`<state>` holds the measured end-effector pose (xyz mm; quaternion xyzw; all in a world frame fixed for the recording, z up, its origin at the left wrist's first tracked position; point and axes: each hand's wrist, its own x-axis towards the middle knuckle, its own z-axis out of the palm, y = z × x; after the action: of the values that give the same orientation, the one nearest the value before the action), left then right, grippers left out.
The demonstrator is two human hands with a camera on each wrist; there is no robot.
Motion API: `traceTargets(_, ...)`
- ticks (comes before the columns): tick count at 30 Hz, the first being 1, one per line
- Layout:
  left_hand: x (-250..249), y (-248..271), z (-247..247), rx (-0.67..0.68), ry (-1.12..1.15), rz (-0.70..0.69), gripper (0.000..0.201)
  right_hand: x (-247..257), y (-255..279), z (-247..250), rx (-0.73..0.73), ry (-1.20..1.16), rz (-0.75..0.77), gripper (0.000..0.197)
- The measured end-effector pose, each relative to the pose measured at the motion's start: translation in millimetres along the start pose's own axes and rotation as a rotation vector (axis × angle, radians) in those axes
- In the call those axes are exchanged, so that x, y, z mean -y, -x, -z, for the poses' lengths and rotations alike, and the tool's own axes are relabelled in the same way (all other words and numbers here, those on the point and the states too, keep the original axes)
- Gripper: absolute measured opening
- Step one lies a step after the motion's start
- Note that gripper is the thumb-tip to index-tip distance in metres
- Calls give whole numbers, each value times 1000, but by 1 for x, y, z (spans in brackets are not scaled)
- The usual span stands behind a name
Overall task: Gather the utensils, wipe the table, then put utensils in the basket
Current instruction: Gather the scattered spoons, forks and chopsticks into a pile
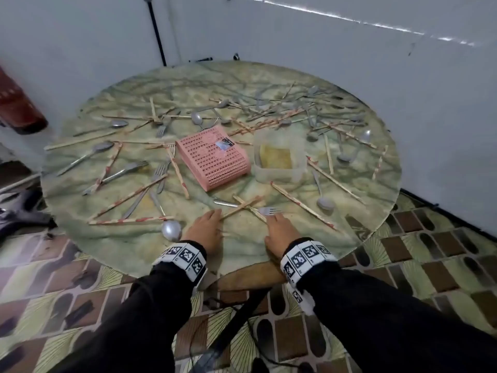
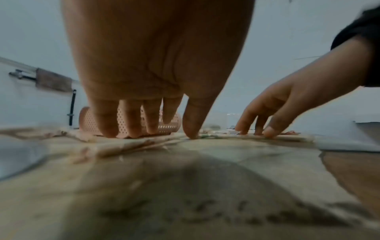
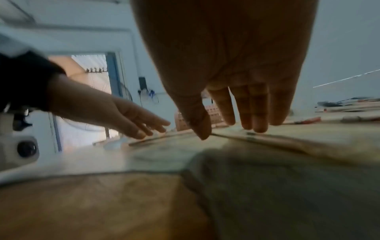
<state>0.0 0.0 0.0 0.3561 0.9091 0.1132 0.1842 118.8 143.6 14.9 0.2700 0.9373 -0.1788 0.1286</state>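
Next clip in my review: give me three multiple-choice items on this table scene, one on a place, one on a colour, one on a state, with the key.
1. Where does the clear container sit relative to the basket?
A. Beside it, on the person's right
B. Stacked on top of it
C. On the floor

2. What colour is the basket?
A. Blue
B. Pink
C. Black

3. How do the two hands stand?
A. Both gripping spoons
B. Both open, fingers down on the table
C. Both in fists in the air

Key: 1 A, the clear container stands right of the basket. 2 B, its perforated plastic is pink. 3 B, the left hand and right hand reach flat onto the table by the chopsticks.
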Motion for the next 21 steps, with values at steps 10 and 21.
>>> traceTargets(10, -18, -19, -2, 108, -184, 95, 26, -3, -7, 5, 96, 112, -13, 28)
traceTargets(21, -30, -53, 19, -91, 126, -20, 20, -57, -21, 36, -212, -208, -311, 27)
